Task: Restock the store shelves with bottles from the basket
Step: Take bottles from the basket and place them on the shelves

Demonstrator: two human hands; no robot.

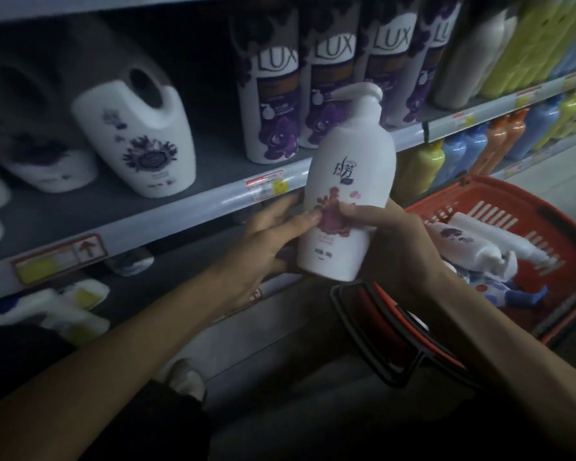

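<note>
Dim store aisle, head view looking down at both hands.

- A white pump bottle (pixel 343 194) is being held upright, tilting slightly, in front of the grey shelf edge (pixel 180 207), near the middle of the scene. Its pump nozzle is pointing left. It is not standing on any shelf.
- The left hand (pixel 266 241) is gripping the bottle's lower left side. The thumb is pressing on the floral label and the fingers are curling behind the bottle.
- The right hand (pixel 389 241) is gripping the lower right side, thumb on the label, remaining fingers wrapping round the back.
- A red basket (pixel 512 186) is sitting to the right of the hands, its black handle lying down at the near side. More white bottles (pixel 473 244) are lying on their sides inside it.
- On the shelf behind, a row of LUX bottles (pixel 273 104) with purple flowers is standing just beyond the held bottle. A white handled jug (pixel 137 141) is standing to their left, with open shelf surface between them.
- A price label (pixel 266 188) is sticking to the shelf edge just left of the held bottle.
- Coloured bottles (pixel 479 151), yellow, blue and orange, are lining the far-right shelves.
</note>
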